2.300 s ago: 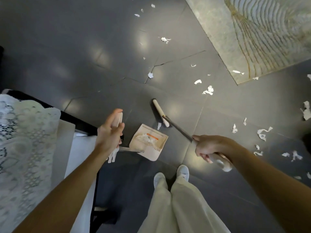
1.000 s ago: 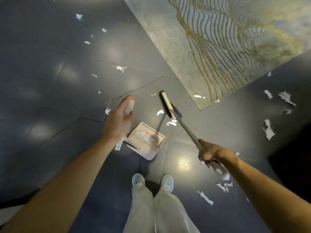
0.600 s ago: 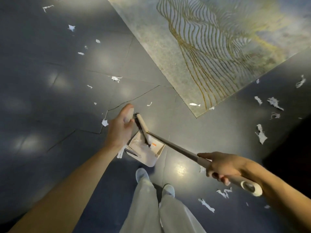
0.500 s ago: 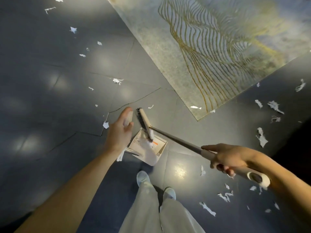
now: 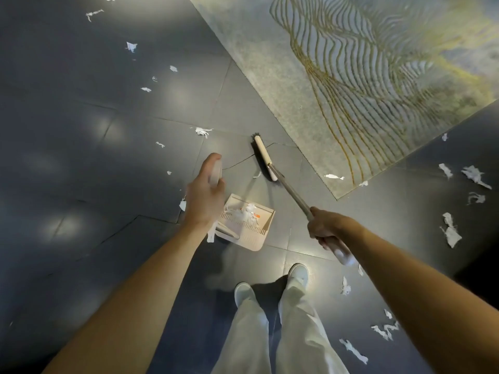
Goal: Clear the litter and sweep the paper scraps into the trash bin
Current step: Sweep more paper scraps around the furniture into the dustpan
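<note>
Both hands are closed round handles; the left hand [image 5: 205,195] grips the top of the dustpan's upright handle [image 5: 216,171], thumb laid along it; the beige dustpan [image 5: 252,240] sits on the dark tiled floor [image 5: 108,184] below, mouth facing away toward the broom, white paper scraps [image 5: 244,211] inside; the right hand [image 5: 324,228] curls round the broom shaft [image 5: 289,190] near its pale end; the shaft slants up-left to the brush head [image 5: 264,157], which lies lengthwise away from the person, near the rug [image 5: 270,76] edge; one scrap [image 5: 257,175] lies just beside it.
</note>
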The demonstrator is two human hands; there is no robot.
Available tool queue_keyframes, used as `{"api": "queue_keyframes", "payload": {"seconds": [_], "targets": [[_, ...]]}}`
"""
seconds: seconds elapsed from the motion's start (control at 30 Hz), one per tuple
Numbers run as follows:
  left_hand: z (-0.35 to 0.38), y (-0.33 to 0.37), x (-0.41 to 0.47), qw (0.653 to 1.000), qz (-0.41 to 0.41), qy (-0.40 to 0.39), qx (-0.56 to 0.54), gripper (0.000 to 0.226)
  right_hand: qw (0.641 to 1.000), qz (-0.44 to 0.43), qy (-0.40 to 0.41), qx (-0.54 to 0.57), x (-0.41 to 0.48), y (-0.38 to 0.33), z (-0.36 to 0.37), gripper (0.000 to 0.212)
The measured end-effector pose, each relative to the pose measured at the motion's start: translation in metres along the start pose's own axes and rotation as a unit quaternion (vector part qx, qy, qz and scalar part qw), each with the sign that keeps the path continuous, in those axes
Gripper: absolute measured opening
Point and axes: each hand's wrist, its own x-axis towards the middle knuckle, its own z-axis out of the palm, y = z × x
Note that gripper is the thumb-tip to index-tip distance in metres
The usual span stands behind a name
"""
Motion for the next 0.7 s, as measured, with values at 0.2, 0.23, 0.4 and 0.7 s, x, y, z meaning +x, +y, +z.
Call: {"api": "queue_keyframes", "payload": {"seconds": [0.2, 0.23, 0.4, 0.7], "targets": [[0.003, 0.008, 0.012, 1.000, -0.020, -0.013, 0.004, 0.043, 0.998, -0.002, -0.058, -0.004, 0.003, 0.009, 0.012, 0.057], [0.002, 0.008, 0.014, 1.000, -0.021, -0.010, 0.001, 0.042, 0.997, 0.006, -0.073, 0.001, -0.001, 0.014, 0.009, 0.056], [0.003, 0.009, 0.005, 1.000, -0.008, -0.006, 0.014, 0.042, 0.985, 0.035, -0.165, -0.018, -0.035, 0.043, -0.029, 0.068], [0.043, 0.039, -0.007, 0.996, 0.032, -0.077, 0.009, 0.045, 0.991, 0.043, -0.103, 0.076, -0.104, 0.141, -0.085, 0.083]]}}
